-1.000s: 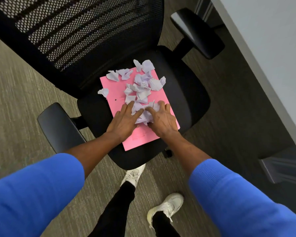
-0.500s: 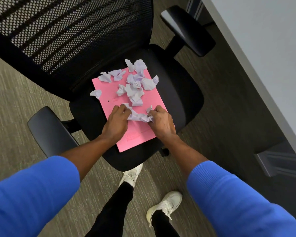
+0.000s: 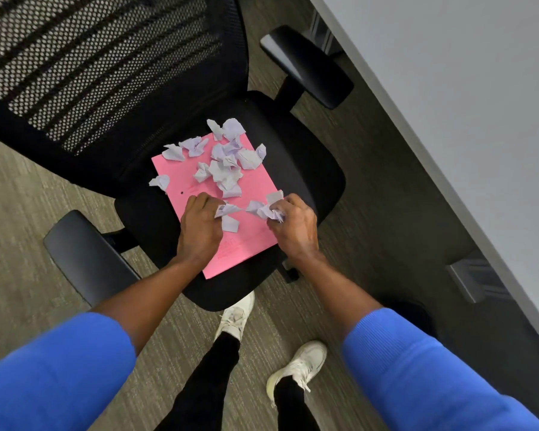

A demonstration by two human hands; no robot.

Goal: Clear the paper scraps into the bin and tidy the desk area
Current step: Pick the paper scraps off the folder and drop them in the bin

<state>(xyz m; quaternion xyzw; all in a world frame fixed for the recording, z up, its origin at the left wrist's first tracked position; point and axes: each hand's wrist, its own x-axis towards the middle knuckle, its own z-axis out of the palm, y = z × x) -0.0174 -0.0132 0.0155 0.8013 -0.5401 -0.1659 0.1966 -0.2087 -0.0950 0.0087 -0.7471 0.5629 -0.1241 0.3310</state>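
- Step in hand: gathering paper scraps (image 3: 224, 169) off the pink folder (image 3: 252, 234) lying on the chair seat (image 3: 305, 169). Nothing binned yet, by the look of it.
- My left hand (image 3: 199, 227) is curled shut w/ a scrap or two pinched at the fingertips; one flat piece lies loose just beside it on the folder.
- My right hand (image 3: 294, 227) is closed round a crumpled bunch of scraps, some sticking out toward the left.
- Most scraps are on the far half of the folder in a loose pile; one sits off its left edge, a couple hang over the far edge onto the seat.
- Next, I'd judge: scoop the rest into both fists w/o dropping any, then find the bin (no bin in view, so can't say where it is or what's in it).
- Only "holder" here is the folder, acting as a tray.
- Desk (image 3: 448, 88) to the right shows bare where visible.
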